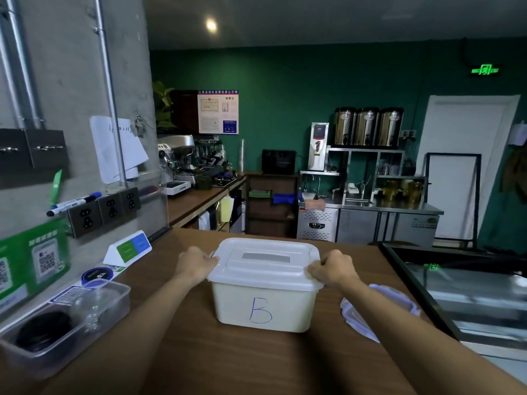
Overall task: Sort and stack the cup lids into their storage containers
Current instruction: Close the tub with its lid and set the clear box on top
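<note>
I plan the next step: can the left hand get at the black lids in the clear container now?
Probably yes, once free: the clear container stands open on the person's left, nothing covering the black lids. But the left hand now grips the white box B.

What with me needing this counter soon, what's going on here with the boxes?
A person grips the white lid of the white storage box marked B, left hand at its left end, right hand at its right. The lid sits on the box, which stands on the wooden counter. To the left, an open clear container holds stacked black cup lids and clear cup lids. A clear clip-lock lid lies on the counter under the right forearm.
</note>
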Available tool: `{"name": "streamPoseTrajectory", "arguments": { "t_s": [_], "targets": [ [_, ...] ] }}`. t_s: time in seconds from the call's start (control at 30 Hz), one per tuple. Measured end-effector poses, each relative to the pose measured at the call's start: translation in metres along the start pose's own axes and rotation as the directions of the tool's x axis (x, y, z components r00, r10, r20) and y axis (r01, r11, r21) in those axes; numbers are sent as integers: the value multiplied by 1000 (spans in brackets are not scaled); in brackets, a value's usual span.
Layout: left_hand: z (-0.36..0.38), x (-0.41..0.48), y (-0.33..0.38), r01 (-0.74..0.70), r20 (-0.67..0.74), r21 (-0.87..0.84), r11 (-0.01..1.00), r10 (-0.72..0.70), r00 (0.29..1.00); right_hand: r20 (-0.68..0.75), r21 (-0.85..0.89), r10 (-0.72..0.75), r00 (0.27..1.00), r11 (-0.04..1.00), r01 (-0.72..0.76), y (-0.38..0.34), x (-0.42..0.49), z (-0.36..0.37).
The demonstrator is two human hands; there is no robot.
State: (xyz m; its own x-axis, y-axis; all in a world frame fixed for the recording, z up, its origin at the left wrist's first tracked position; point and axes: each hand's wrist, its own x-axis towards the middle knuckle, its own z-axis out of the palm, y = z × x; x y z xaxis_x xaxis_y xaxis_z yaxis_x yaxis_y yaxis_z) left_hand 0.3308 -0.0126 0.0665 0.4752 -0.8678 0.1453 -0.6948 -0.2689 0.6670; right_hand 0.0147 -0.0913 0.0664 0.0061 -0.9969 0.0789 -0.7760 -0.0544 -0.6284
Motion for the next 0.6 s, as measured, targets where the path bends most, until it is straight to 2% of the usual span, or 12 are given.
{"name": "streamPoseTrajectory", "arguments": {
  "t_s": [0.23,0.33,0.43,0.6],
  "targets": [
    [-13,-1,8,78,71,4,997,-78,994,86,-143,-49,995,988,61,2,3,-9],
    [-10,-1,11,213,160,-109,971,-195,968,160,-36,1,987,999,5,8,5,-14],
    [-2,-2,14,351,214,-319,880,-294,932,164,192,128,978,969,-159,14,7,-10],
    [9,5,12,361,174,-472,804,-316,933,169,326,186,968,916,-233,18,16,7]
  ]
}}
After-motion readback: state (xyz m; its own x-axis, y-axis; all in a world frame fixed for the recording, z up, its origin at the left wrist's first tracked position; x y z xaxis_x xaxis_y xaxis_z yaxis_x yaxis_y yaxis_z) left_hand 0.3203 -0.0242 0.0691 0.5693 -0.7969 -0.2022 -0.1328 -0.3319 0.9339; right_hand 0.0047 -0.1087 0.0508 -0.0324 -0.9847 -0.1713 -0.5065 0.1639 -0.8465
